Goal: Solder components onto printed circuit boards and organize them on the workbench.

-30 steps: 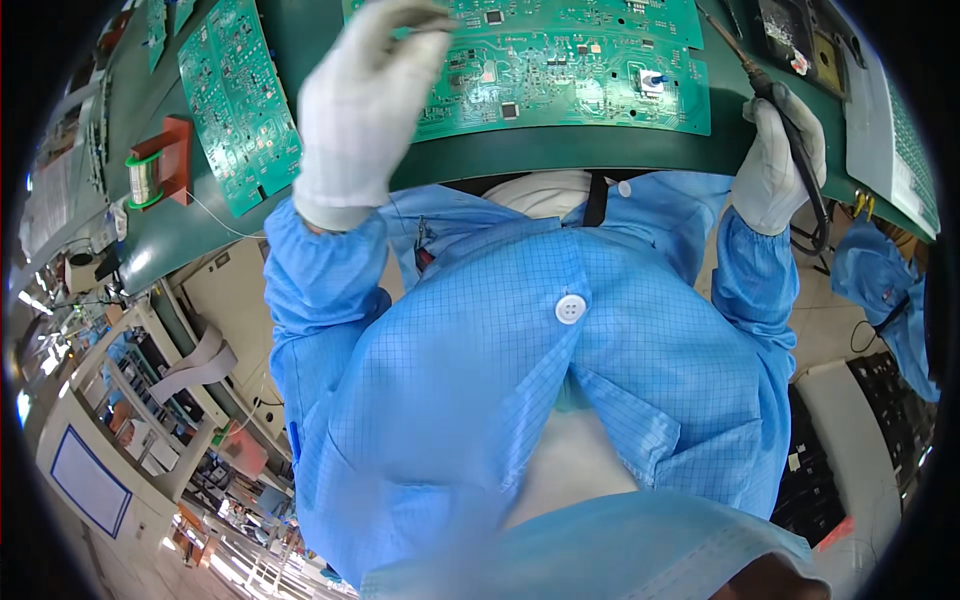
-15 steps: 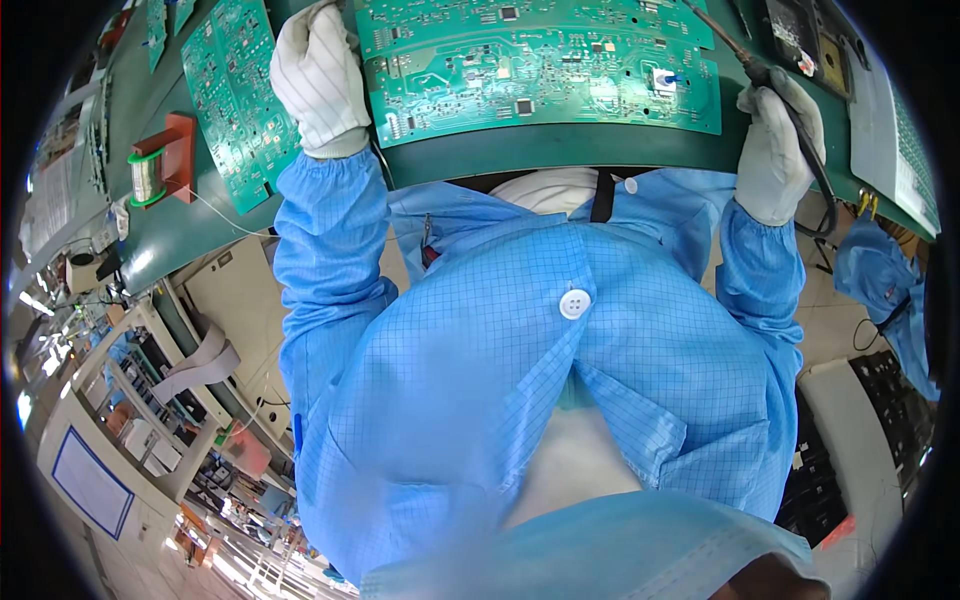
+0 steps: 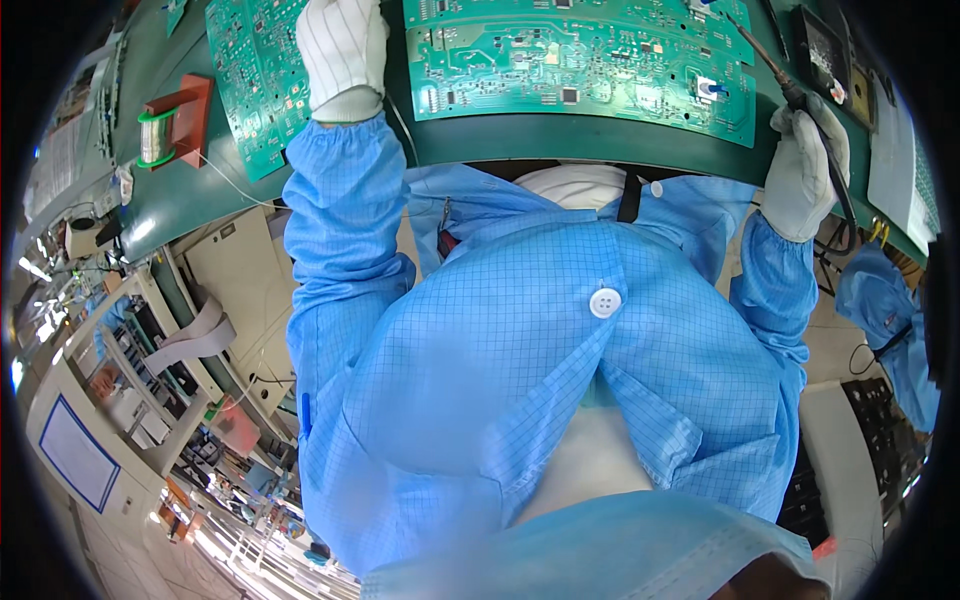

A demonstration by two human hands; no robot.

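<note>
My left hand [image 3: 343, 55], in a white striped glove, is closed at the left end of a green circuit board panel [image 3: 500, 85]. A thin solder wire [image 3: 403, 132] runs up to this hand from under the sleeve; its end in the fingers is hidden. My right hand [image 3: 806, 165], in a white glove, grips a soldering iron [image 3: 790, 88] right of the panel. Its tip points up and left, over the panel's right end, near a white part with a blue shaft [image 3: 709, 89]. I cannot tell whether the tip touches anything.
Another green circuit board [image 3: 262, 95] lies left of my left hand. Beyond it, a solder spool [image 3: 156, 138] sits on a red-brown holder [image 3: 193, 120]. The iron's dark cable loops below my right hand. A dark tray [image 3: 822, 50] stands at the far right of the green bench [image 3: 580, 143].
The panel, bench and both hands have shifted right in the picture. My left hand appears higher and my right hand lower. Both grips look the same.
</note>
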